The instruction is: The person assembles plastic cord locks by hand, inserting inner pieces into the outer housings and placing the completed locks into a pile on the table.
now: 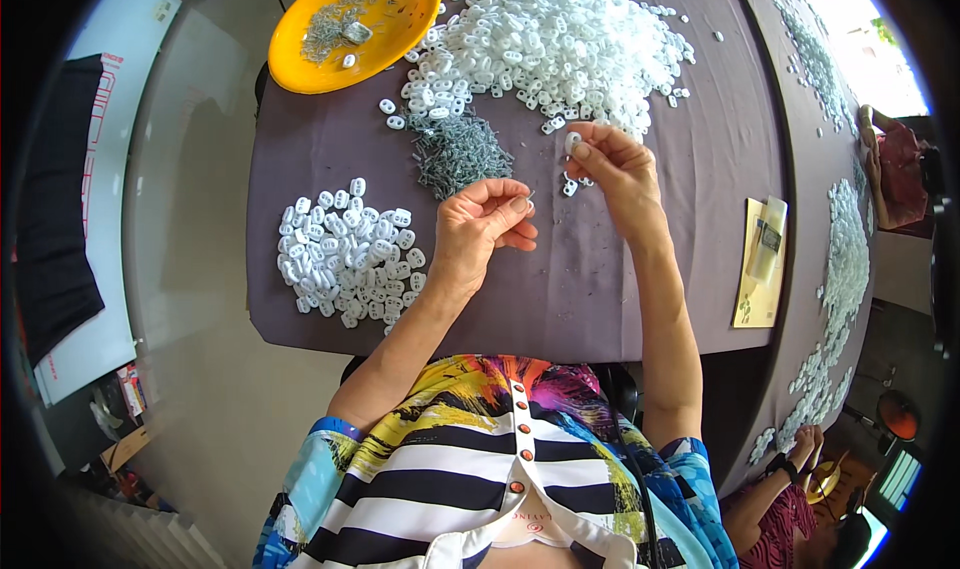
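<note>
My right hand (622,174) pinches a small white oval plastic piece (572,142) between thumb and fingers. Just under its fingertips, more white pieces (570,186) lie on the cloth. To the left, my left hand (485,231) is closed in a pinch, with a thin shiny bit at its fingertips, too small to make out well. The hands are apart. Right behind the left hand lies a heap of small dark grey pin-like parts (460,154). Beyond both hands spreads a large pile of white two-holed plastic pieces (560,44). A smaller pile (350,254) sits left of my left forearm.
A yellow plate (400,44) with thin metal bits stands at the table's far left. On the right of the brown tablecloth (560,309) lies a yellow card with a clear packet (762,264). Another table further right bears white piles (845,249); other people's hands work there.
</note>
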Demonstrator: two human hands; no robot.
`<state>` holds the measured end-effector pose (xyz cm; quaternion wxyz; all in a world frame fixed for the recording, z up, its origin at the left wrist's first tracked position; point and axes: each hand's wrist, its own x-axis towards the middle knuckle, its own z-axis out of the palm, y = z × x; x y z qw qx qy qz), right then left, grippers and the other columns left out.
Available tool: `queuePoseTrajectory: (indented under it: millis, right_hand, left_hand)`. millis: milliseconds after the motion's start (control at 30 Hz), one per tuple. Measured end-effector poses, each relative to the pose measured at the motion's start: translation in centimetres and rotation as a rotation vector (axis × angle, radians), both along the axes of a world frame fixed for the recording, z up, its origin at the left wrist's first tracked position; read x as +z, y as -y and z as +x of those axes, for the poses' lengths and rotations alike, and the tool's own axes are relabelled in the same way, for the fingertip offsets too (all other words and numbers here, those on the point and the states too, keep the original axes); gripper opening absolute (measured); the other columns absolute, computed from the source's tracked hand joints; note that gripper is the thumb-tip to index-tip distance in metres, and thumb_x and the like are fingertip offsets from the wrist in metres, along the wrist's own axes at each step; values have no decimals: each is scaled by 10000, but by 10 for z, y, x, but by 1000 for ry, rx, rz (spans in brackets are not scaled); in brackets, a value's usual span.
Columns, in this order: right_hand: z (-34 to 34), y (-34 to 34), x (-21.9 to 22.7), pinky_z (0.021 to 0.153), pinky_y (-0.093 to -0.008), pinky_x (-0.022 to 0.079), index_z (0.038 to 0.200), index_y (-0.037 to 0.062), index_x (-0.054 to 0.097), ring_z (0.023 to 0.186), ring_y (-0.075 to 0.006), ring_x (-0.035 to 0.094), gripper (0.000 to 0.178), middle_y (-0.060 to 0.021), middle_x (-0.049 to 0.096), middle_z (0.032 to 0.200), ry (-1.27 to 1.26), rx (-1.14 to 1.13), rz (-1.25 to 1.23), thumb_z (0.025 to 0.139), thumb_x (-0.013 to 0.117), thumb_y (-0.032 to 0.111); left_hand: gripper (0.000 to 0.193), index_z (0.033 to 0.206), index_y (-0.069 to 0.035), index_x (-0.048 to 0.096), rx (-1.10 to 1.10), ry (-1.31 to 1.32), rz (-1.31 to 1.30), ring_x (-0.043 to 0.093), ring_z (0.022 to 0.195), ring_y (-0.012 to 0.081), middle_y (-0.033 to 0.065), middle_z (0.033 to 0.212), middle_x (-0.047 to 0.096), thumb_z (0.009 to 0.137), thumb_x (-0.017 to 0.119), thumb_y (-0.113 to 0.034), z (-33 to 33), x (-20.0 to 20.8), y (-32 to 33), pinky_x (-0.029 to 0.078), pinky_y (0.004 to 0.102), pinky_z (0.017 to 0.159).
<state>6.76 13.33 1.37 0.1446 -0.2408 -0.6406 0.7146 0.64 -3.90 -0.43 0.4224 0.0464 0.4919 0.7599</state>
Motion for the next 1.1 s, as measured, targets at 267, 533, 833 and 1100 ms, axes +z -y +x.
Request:
queuePoseTrajectory:
  millis: [267, 533, 833, 1100]
  right_hand:
    - [20, 30, 1, 660, -241, 484, 1086, 5, 542, 725, -104, 577, 265, -32, 588, 835, -124, 87, -267, 821, 547, 18]
    - [26, 38, 0, 656, -241, 486, 1016, -7, 573, 718, -94, 574, 202, -34, 598, 822, -138, 109, -242, 815, 554, 17]
    - [29, 46, 1, 648, -232, 494, 1000, 2, 585, 695, -95, 595, 181, -35, 612, 805, -166, -36, -284, 831, 558, 60]
    - [28, 49, 0, 603, -248, 518, 957, -4, 589, 675, -102, 596, 148, -44, 613, 794, -192, -49, -294, 824, 567, 59]
  left_hand:
    - [128, 933, 0, 573, 22, -21, 42, 605, 611, 141, 93, 775, 616, 814, 565, -46, 4, 15, 2, 523, 258, 531]
    - [113, 901, 12, 582, 68, -28, 76, 606, 590, 140, 92, 741, 618, 794, 584, -24, 8, 16, -3, 526, 253, 495]
    - [110, 873, 18, 603, 83, -117, 21, 597, 589, 123, 74, 728, 613, 773, 614, -25, 12, 15, -2, 522, 239, 496]
    - [118, 872, 15, 595, 102, -150, 23, 595, 588, 120, 76, 732, 614, 765, 627, -25, 14, 14, -2, 519, 236, 501]
